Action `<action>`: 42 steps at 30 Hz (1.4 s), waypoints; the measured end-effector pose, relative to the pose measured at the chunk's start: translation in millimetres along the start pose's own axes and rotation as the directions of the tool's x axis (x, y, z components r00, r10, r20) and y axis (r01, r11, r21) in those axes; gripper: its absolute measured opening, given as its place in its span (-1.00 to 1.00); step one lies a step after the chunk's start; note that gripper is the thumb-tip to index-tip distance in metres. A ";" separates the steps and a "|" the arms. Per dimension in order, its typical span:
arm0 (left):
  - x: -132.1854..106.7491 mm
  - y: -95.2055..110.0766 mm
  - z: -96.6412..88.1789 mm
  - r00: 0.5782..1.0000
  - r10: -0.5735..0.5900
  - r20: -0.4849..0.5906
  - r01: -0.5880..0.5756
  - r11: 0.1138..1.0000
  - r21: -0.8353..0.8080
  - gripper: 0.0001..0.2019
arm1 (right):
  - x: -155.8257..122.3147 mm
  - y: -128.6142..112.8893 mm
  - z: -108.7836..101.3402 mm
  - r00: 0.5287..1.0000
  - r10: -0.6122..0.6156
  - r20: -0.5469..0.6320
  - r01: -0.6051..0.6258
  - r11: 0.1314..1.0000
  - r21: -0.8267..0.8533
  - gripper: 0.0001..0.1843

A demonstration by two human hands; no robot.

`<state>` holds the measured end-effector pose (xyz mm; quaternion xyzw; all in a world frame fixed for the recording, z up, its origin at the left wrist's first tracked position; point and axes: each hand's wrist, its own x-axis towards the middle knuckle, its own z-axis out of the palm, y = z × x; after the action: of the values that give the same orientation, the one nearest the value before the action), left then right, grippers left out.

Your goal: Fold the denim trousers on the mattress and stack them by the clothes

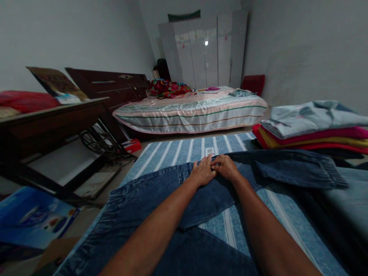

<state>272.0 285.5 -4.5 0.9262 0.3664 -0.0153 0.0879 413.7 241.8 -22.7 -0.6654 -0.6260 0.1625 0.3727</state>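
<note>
Dark blue jeans (161,188) lie spread over a blue-and-white striped cover, with a gathered elastic waist at the left. One leg stretches to the right and ends in a ribbed cuff; the other comes toward me. My left hand (203,171) rests flat on the upper leg, fingers extended along its far edge. Beside it, almost touching, my right hand (226,167) has its fingers curled and pinched on the denim at that same edge. My forearms partly hide the lower leg.
A folded clothes stack (313,132) stands at the right, with more dark and pale garments below it. The striped cover (161,155) extends beyond the jeans. A sewing-machine table (57,113) and a blue box (34,218) flank the left. Farther off is a bed (189,115).
</note>
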 end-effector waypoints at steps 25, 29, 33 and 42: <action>3.4 -17.6 -23.5 0.997 0.074 -0.038 -0.079 0.980 -0.181 -0.48 | 2.4 9.6 6.8 0.999 0.028 -0.022 -0.028 1.000 -0.013 -0.80; -4.8 -9.5 -9.7 0.997 0.059 -0.046 -0.064 0.990 -0.125 -0.51 | 3.2 13.1 8.9 0.997 0.036 -0.063 -0.033 0.998 0.045 -0.85; -10.8 -3.0 -6.3 1.000 0.021 0.022 -0.021 1.000 -0.004 -0.43 | 5.6 19.4 11.8 0.986 0.105 -0.133 -0.089 0.989 0.119 -0.79; -9.6 -3.6 -9.0 0.997 0.015 0.070 -0.016 1.000 0.015 -0.38 | -0.6 15.0 10.7 0.985 0.063 -0.159 -0.033 0.982 0.186 -0.77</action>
<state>262.2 283.2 4.7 0.9285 0.3559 -0.0500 0.0935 416.9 245.3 -40.5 -0.6545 -0.5594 0.1731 0.4783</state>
